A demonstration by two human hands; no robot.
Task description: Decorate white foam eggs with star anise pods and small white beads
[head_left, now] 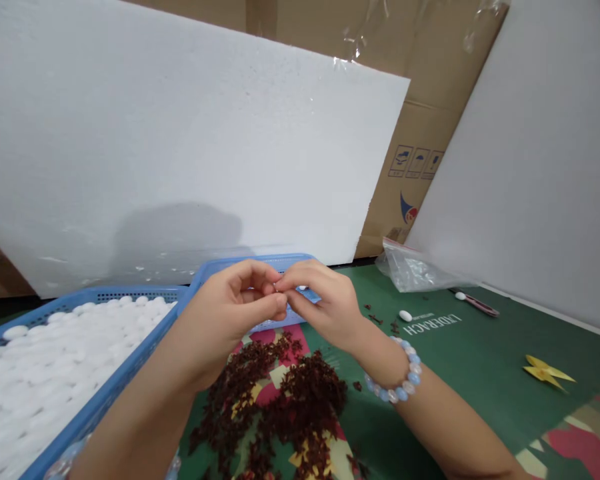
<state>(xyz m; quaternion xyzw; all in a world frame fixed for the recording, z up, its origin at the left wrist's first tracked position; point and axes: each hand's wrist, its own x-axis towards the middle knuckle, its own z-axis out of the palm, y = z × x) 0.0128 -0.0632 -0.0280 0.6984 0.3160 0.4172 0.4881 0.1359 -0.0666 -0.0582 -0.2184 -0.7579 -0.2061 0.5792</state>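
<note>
My left hand and my right hand meet fingertip to fingertip above the table, both pinched on a tiny item that I cannot make out. A beaded bracelet circles my right wrist. Just below the hands lies a heap of small dark red pieces on the patterned green cloth. Left of my left forearm stands a blue basket full of white oval pieces. A second blue basket sits behind the hands, its contents hidden.
White foam boards and a cardboard box rise behind the table. A clear plastic bag, a loose white oval piece, a thin tool and a yellow paper shape lie to the right on the green cloth.
</note>
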